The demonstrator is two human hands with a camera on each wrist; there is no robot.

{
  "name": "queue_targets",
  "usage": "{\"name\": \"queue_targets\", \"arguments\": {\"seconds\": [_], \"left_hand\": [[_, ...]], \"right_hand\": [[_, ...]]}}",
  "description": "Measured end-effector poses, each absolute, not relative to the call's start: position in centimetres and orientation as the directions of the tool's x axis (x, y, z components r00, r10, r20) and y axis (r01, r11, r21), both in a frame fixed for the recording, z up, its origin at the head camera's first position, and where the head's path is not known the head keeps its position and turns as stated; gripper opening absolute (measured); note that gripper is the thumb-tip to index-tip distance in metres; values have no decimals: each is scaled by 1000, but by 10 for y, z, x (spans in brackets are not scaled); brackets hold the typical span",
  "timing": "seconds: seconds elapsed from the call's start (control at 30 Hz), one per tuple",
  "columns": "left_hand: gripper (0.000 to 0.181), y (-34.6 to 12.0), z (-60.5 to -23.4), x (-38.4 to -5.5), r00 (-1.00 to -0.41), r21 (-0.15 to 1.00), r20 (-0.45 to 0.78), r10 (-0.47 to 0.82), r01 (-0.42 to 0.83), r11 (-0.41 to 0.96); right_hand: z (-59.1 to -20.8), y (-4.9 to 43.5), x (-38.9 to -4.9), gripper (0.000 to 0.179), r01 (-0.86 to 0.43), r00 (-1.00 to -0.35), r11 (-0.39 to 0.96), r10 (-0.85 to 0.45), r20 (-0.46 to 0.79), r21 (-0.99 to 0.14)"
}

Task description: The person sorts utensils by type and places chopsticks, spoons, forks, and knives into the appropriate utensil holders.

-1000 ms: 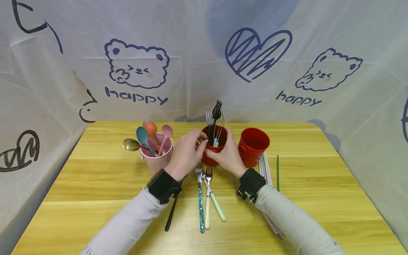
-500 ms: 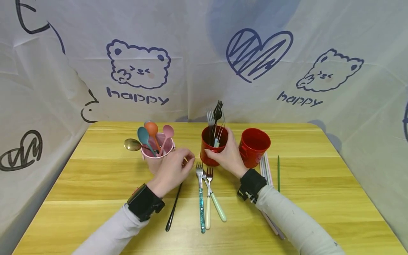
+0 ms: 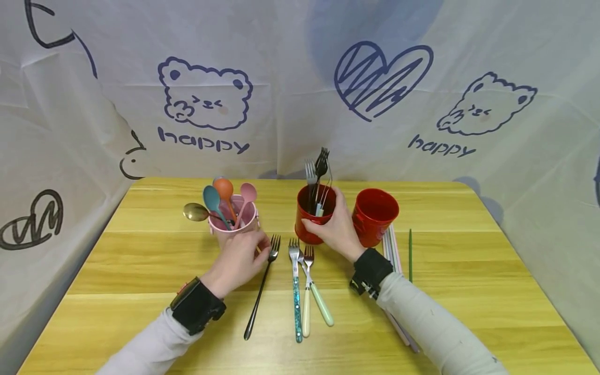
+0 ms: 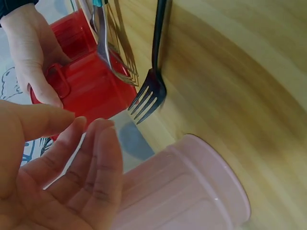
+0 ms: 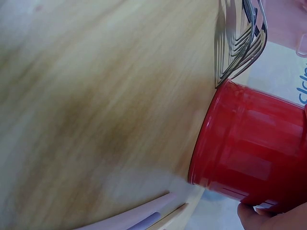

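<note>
Left hand (image 3: 240,259): fingers (image 4: 109,165) loosely bent, thumb near fingertips, on the left-edge side of the desk (image 3: 469,250) | right hand (image 3: 335,227): thumb and fingers gripping, nearer the back edge | left forearm (image 3: 142,338), right forearm (image 3: 436,320): sleeved, slanting inward

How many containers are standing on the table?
3: a pink bucket on the left, a red cup in the middle, gripped by the right hand, and a second red cup on the right. No others show.

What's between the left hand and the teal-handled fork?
The black fork, lying on the table between the left hand and the teal-handled fork; the head view shows it.
</note>
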State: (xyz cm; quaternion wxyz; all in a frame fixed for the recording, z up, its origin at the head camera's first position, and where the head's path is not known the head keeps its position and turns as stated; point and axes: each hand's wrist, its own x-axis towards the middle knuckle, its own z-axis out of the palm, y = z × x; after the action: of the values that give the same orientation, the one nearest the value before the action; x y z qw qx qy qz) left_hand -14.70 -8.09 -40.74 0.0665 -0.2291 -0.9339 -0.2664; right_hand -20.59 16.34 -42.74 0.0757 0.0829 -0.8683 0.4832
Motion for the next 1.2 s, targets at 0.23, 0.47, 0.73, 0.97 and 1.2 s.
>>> {"name": "queue_targets", "arguments": {"seconds": [0.23, 0.47, 0.73, 0.97, 1.2], "left_hand": [[4, -82, -413, -144, -892, 458, 175, 418, 449, 767], [4, -83, -416, -140, -902, 476, 117, 416, 419, 773], [15, -83, -422, -135, -898, 473, 24, 439, 397, 787], [17, -81, -423, -132, -881, 490, -26, 472, 400, 774], [17, -77, -424, -132, -861, 468, -42, 507, 431, 771]], "right_hand": [[-427, 164, -205, 99, -223, -973, 520, -74, 217, -824], [-427, 164, -205, 99, -218, -975, 523, -72, 212, -824], [-426, 163, -205, 98, -219, -975, 514, -74, 211, -829], [-427, 164, -206, 99, -219, -975, 518, -75, 211, -827], [-426, 163, -205, 99, -220, -974, 517, -75, 212, -827]]}}
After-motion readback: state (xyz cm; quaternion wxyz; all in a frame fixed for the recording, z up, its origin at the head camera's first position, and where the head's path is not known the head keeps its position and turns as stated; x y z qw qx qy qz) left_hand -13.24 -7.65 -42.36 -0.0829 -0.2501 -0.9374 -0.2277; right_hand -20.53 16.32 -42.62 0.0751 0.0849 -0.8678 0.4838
